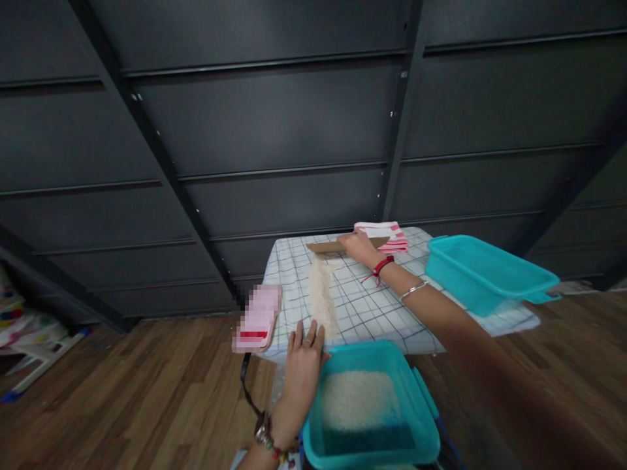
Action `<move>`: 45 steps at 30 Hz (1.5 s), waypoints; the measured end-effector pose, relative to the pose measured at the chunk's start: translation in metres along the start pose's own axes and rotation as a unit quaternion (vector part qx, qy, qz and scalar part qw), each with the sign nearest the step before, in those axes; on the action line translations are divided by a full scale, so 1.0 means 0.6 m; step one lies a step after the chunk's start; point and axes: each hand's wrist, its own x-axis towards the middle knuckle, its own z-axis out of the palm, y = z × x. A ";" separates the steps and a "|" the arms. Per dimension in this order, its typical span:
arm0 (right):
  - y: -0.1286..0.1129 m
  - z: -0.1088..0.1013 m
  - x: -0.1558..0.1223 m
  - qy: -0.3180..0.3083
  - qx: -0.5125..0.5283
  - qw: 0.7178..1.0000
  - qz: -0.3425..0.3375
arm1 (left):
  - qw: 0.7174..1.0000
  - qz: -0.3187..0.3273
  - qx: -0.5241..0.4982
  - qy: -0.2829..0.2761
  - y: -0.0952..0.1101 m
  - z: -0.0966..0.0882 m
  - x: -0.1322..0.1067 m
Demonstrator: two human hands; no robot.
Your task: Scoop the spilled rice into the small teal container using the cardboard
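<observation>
My right hand (358,247) is closed on a long strip of cardboard (327,247), which stands on edge at the far end of a line of rice (321,290). The rice runs down a white checked cloth (365,294) towards me. My left hand (304,352) is at the cloth's near edge, fingers stretched out beside the near end of the rice. Its thumb side meets the corner of a turquoise plastic container (382,349); whether it grips the rim I cannot make out. Inside that container lies more rice (361,399).
A second turquoise container (490,277) stands at the table's right side. At the back lies a folded pink-and-white towel (394,241). A pink phone (259,316) rests at the left edge. Behind rises a dark panelled wall (289,124); below is wooden flooring (161,385).
</observation>
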 end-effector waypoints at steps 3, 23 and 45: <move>0.007 -0.002 -0.018 -0.010 -0.002 1.000 -0.008 | 1.000 -0.003 -0.011 0.004 0.001 0.001 0.000; 0.029 -0.026 -0.108 -0.027 0.000 0.998 -0.049 | 1.000 -0.019 -0.021 -0.003 0.005 -0.003 0.001; 0.053 -0.031 -0.185 0.065 0.058 0.995 -0.050 | 1.000 -0.007 -0.011 0.010 0.002 0.000 -0.001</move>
